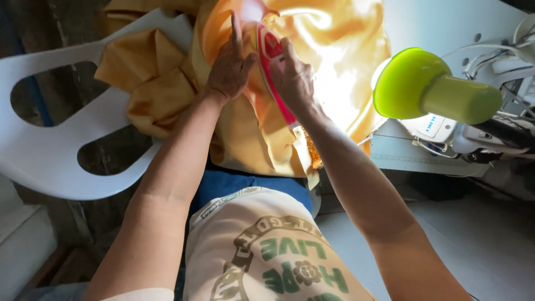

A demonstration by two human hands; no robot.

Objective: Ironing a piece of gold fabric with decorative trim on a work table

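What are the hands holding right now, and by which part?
Both hands press on the yellow cloth: the left hand lies flat on it, and the right hand rests along its red trim. A closed grip cannot be told.
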